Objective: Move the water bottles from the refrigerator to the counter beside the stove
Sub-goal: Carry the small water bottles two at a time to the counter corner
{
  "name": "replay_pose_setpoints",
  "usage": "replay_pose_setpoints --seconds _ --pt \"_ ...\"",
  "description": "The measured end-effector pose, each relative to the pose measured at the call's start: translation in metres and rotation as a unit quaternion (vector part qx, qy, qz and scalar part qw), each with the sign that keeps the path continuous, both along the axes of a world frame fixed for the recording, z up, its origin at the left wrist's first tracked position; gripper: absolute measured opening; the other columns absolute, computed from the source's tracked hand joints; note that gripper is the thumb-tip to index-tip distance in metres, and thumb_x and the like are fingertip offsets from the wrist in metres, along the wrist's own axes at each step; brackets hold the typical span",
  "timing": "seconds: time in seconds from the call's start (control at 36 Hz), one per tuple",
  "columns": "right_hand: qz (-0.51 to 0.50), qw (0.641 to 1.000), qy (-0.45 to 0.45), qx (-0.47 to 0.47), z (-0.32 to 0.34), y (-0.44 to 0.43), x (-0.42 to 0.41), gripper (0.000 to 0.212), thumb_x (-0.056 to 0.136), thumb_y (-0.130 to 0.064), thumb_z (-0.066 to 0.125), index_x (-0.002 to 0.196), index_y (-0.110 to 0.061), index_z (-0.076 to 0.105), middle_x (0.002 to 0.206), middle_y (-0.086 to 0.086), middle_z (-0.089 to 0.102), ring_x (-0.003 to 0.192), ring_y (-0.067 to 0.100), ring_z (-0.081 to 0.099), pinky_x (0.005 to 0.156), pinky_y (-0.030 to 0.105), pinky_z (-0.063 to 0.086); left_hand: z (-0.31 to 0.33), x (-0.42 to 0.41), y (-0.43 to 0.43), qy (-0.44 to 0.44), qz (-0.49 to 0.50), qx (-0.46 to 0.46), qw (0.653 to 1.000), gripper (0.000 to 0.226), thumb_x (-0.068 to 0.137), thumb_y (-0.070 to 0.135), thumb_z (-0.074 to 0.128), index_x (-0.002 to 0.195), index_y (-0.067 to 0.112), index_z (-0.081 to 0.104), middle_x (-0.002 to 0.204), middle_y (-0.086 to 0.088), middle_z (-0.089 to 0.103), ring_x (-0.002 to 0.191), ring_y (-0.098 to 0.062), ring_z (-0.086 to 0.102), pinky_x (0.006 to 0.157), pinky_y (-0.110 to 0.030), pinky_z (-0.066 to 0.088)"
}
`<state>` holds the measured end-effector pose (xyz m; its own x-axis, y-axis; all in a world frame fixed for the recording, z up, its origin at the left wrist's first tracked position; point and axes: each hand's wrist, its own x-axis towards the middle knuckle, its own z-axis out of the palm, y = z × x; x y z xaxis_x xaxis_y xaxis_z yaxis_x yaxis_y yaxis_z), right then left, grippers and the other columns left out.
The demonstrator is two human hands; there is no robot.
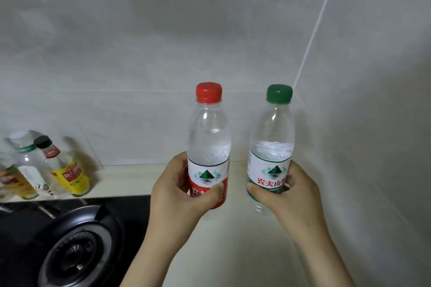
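I saw the left hand clamped round the label of the red-capped bottle and the right hand clamped round the label of the green-capped bottle, both bottles upright and apart above the pale counter, just right of the black stove. Fingers and palms hid most of each bottle's lower part, so I could not tell whether either base touched the counter. Behind the stove, the condiment bottles were blurred and partly cut off at the left edge, their labels unreadable.
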<state>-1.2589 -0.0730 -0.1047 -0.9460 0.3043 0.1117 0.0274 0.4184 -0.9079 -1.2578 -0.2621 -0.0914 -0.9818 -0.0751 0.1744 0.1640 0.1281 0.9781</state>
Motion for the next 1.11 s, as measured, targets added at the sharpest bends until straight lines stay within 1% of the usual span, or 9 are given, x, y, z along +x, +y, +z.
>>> replay_pose_setpoints --seconds 0.17,0.28,0.36,0.47,0.61,0.67,0.81,0.94,1.11 --pt "-0.002 1.000 -0.026 0.006 -0.029 0.006 -0.023 0.041 0.056 -0.023 0.086 0.092 -0.026 0.066 0.085 -0.014 0.073 0.075 -0.003 0.067 0.065 0.021 0.052 -0.026 -0.019 0.003 -0.047 0.010 -0.016 0.999 0.052 0.050 0.021 0.076 0.098 0.031 0.059 0.087 0.015 0.072 0.080 -0.006 0.069 0.065 -0.018 0.055" --pt "-0.006 0.999 -0.044 0.012 -0.049 0.011 -0.038 0.040 0.057 -0.020 0.087 0.089 -0.027 0.064 0.081 -0.016 0.071 0.071 -0.006 0.065 0.057 0.010 0.048 -0.043 -0.032 0.005 -0.073 0.019 -0.027 0.997 0.053 0.047 0.025 0.078 0.095 0.033 0.058 0.087 0.017 0.071 0.081 -0.008 0.069 0.072 -0.030 0.059" --pt "-0.012 0.998 -0.056 0.020 -0.065 0.016 -0.050 0.040 0.057 -0.020 0.087 0.088 -0.027 0.063 0.081 -0.015 0.071 0.071 -0.006 0.064 0.058 0.010 0.048 -0.057 -0.042 0.005 -0.090 0.023 -0.034 0.995 0.054 0.046 0.030 0.078 0.095 0.033 0.058 0.088 0.016 0.070 0.080 -0.008 0.068 0.075 -0.036 0.059" --pt "-0.016 0.997 -0.066 0.025 -0.088 0.022 -0.064 0.040 0.058 -0.021 0.086 0.090 -0.024 0.064 0.082 -0.012 0.071 0.074 0.000 0.066 0.066 0.024 0.053 -0.076 -0.054 0.006 -0.109 0.028 -0.048 0.992 0.050 0.050 0.025 0.078 0.094 0.035 0.057 0.087 0.020 0.069 0.078 -0.006 0.067 0.074 -0.033 0.058" --pt "-0.017 0.997 -0.070 0.030 -0.114 0.025 -0.082 0.038 0.059 -0.017 0.087 0.089 -0.024 0.064 0.080 -0.014 0.070 0.072 -0.003 0.064 0.060 0.014 0.049 -0.097 -0.067 0.008 -0.134 0.022 -0.056 0.989 0.054 0.051 0.020 0.085 0.094 0.035 0.055 0.088 0.025 0.067 0.079 -0.002 0.066 0.072 -0.024 0.056" --pt "-0.016 0.997 -0.070 0.025 -0.125 0.027 -0.090 0.040 0.059 -0.015 0.087 0.090 -0.025 0.063 0.081 -0.014 0.070 0.072 -0.005 0.064 0.058 0.008 0.047 -0.105 -0.071 0.008 -0.143 0.020 -0.059 0.988 0.053 0.050 0.022 0.082 0.094 0.034 0.055 0.089 0.023 0.067 0.079 -0.003 0.067 0.071 -0.026 0.058" --pt "-0.020 0.996 -0.073 0.037 -0.151 0.032 -0.109 0.049 0.056 -0.019 0.089 0.097 -0.023 0.063 0.087 -0.013 0.070 0.077 -0.005 0.064 0.060 0.006 0.047 -0.127 -0.078 0.008 -0.164 0.022 -0.070 0.984 0.053 0.052 0.020 0.084 0.096 0.032 0.056 0.089 0.018 0.068 0.080 -0.006 0.067 0.074 -0.034 0.058" --pt "-0.033 0.995 -0.076 0.057 -0.173 0.040 -0.128 0.050 0.055 -0.021 0.089 0.097 -0.022 0.061 0.087 -0.013 0.069 0.076 -0.004 0.064 0.059 0.007 0.046 -0.143 -0.083 0.008 -0.175 0.025 -0.091 0.980 0.057 0.056 0.011 0.088 0.095 0.034 0.053 0.089 0.022 0.066 0.080 -0.004 0.066 0.072 -0.029 0.057" --pt "-0.043 0.993 -0.068 0.084 -0.202 0.050 -0.149 0.047 0.055 -0.024 0.089 0.096 -0.018 0.065 0.087 -0.008 0.072 0.078 0.006 0.068 0.065 0.019 0.051 -0.157 -0.088 0.006 -0.184 0.022 -0.094 0.978 0.056 0.057 0.013 0.088 0.097 0.033 0.054 0.091 0.022 0.065 0.082 -0.003 0.066 0.068 -0.020 0.055"
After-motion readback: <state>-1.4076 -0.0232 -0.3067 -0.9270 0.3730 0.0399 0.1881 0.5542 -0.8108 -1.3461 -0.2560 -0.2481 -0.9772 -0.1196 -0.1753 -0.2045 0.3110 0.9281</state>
